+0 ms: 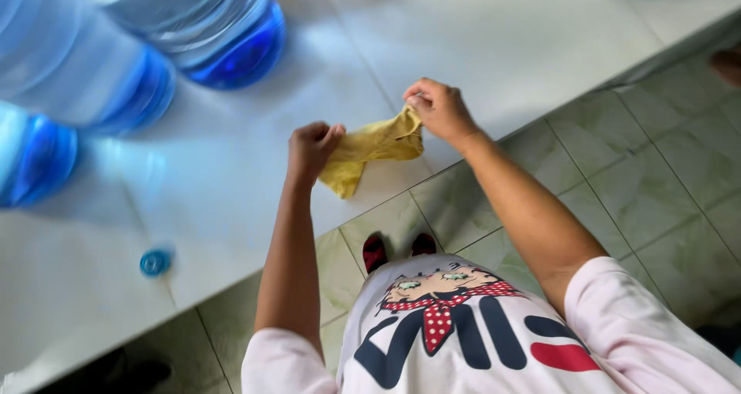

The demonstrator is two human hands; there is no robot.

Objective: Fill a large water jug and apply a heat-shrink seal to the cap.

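Yellow cloth (376,151) stretched sideways, left hand (311,148), right hand (438,108), each grip clamped on an end.

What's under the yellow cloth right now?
Under the yellow cloth, stretched between left hand and right hand, lies the white countertop. The patch directly beneath is hidden.

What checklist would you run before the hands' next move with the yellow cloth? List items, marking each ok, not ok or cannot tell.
1. Left hand grips the cloth: ok.
2. Right hand grips its other end: ok.
3. Cloth held above the table edge: ok.
4. Cloth spread flat: not ok, bunched.
5. Big bottles apart from the hands: ok.
6. Cloth wet or dry: cannot tell.
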